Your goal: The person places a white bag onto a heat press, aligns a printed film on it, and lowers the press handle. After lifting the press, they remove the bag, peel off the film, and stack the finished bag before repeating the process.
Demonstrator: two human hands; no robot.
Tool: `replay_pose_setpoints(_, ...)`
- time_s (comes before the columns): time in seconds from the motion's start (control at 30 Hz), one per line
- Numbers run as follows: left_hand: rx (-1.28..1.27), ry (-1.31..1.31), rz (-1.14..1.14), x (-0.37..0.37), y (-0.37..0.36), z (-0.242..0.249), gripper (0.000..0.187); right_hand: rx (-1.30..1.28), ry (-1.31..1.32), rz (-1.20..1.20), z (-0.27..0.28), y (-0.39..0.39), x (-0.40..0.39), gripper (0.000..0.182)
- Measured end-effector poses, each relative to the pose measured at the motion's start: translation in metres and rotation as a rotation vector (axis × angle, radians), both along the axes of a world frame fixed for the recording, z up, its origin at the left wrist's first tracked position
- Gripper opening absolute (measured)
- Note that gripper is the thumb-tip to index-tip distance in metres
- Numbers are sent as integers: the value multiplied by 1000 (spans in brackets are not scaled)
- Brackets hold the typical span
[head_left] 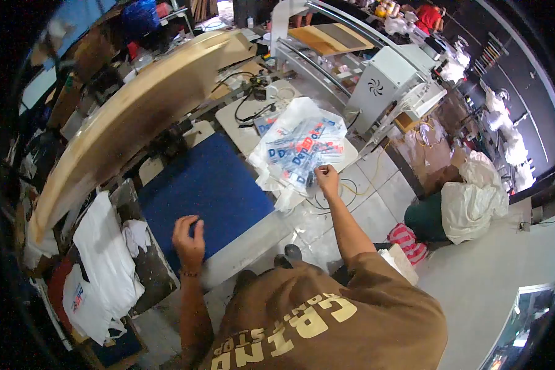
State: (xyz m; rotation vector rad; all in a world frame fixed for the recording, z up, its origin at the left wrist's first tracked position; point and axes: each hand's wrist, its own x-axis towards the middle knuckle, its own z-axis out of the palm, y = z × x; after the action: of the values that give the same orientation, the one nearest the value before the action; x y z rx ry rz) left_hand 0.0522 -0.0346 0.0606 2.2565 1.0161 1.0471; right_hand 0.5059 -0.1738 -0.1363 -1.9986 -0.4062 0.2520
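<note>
A pile of white plastic bags with blue and red print [302,145] lies on a pale board at the centre. My right hand [327,180] is at the lower right edge of this pile, its fingers pinched together; whatever is between them is too small to make out. Over the front edge of a flat dark blue pad [197,191] is my left hand [189,237], fingers apart and curved, holding nothing.
A large curved wooden panel [123,102] rises at the left. White bags [108,259] hang at the lower left. A white machine housing [382,83] stands behind on the right. A bin with a whitish sack [472,209] sits on the right.
</note>
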Motion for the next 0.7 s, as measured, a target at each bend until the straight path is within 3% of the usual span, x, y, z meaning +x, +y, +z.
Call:
replay_pose_setpoints(0.07,-196,-85,-140,63,-9,5,13,48,32,-13,8,-10,-4,30)
replay_pose_setpoints(0.1,-236,-103,-233,97,-12,6,14,155,200,-45,19,-12,-9,35)
replay_pose_setpoints(0.17,-260,23,-414,162,-4,-16,27,300,438,-68,14,-15,-2,53)
replay_pose_setpoints(0.27,-175,206,-601,261,17,-55,52,212,382,-128,-3,-14,0,61)
replay_pose_setpoints(0.3,60,316,-615,291,31,-83,63,201,365,-159,-7,-13,0,61)
replay_pose_setpoints(0.4,157,390,-521,365,57,-110,77,38,166,-126,-9,-16,9,59)
replay_pose_setpoints(0.43,159,393,-530,381,64,-111,77,46,242,-91,-5,-18,14,58)
replay_pose_setpoints(0.5,-65,648,-457,403,68,-103,88,91,276,-103,1,-16,17,60)
replay_pose_setpoints(0.6,-178,881,-409,417,65,-86,93,193,372,-110,2,-13,21,64)
replay_pose_setpoints(0.7,-224,898,-317,424,68,-92,104,195,475,-128,9,-11,24,71)
